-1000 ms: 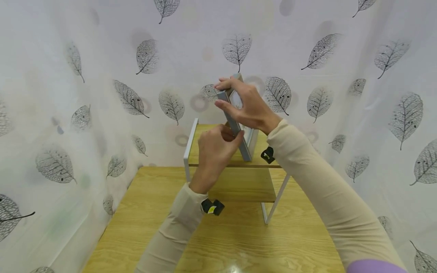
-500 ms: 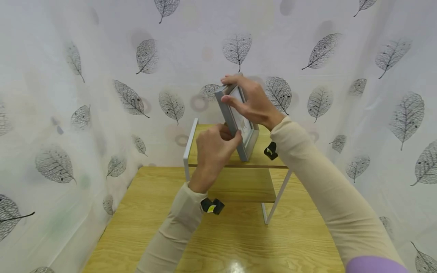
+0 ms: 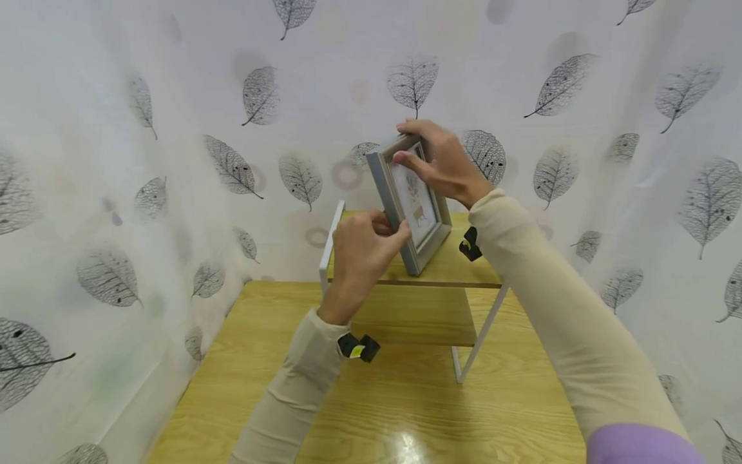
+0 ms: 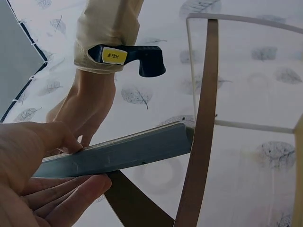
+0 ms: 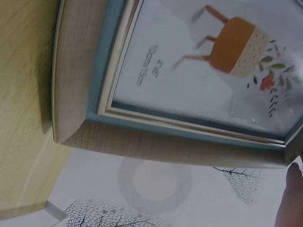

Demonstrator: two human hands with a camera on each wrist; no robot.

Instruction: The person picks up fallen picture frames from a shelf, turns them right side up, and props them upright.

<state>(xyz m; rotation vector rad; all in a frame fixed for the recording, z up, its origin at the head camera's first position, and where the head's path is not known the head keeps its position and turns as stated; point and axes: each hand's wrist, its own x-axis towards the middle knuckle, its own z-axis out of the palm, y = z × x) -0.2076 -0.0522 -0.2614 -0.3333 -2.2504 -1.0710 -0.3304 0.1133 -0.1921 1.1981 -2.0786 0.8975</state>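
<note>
A grey-blue picture frame stands tilted on the upper board of a small shelf. Behind its glass is a print with an orange animal and leaves. My left hand pinches the frame's left side low down, thumb on the front and fingers behind, as the left wrist view shows along the frame's side edge. My right hand grips the top, fingers over the upper edge and thumb at the front. In the right wrist view only a fingertip shows at the frame's corner.
The shelf has a lower board and white metal legs. It stands on a wood-grain table. A white leaf-print curtain hangs behind and along both sides.
The frame has turned so that its front and print show more to the head camera. My right hand has moved a little to the right with its top; my left hand keeps its pinch.
</note>
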